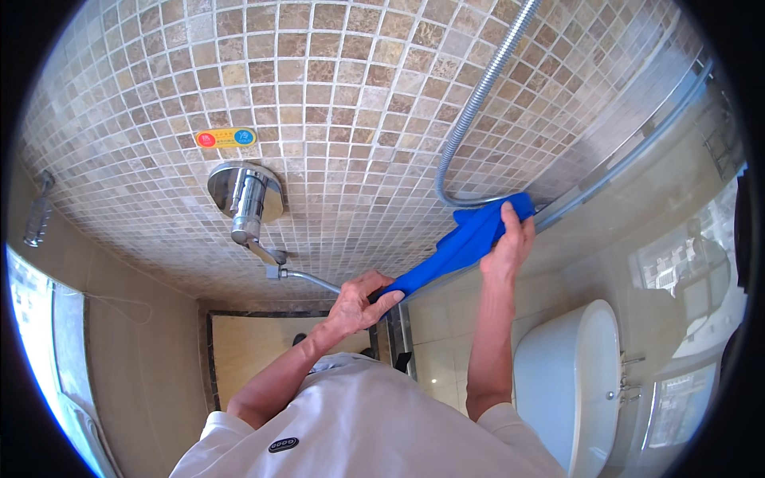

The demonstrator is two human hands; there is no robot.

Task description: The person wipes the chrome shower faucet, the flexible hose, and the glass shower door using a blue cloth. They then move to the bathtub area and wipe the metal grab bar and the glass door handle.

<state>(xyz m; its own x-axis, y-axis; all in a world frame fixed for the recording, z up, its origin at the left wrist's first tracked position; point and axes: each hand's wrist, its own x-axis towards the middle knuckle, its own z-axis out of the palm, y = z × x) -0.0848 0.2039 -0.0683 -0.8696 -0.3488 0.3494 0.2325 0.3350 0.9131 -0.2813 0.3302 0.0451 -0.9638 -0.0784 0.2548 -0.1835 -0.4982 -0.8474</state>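
Note:
A blue cloth (460, 245) is stretched at a slant between my two hands. My left hand (361, 302) grips its lower, bunched end, with the thumb on top. Higher up, my right hand (511, 245) holds the other end against the metal shower hose (478, 89). The hose comes down the wall, bends, and runs to the cloth's upper end. A lower length of hose (314, 279) leads from the wall outlet (276, 266) to my left hand. How the hose passes between the hands is hidden by the cloth.
A chrome shower valve (246, 197) sits on the mosaic tile wall (358, 89), under a yellow hot-and-cold sticker (226, 138). Close by on the right runs a glass panel (627, 155). A white bathtub (565, 388) stands beyond it. A wire rack (39, 215) hangs at the far left.

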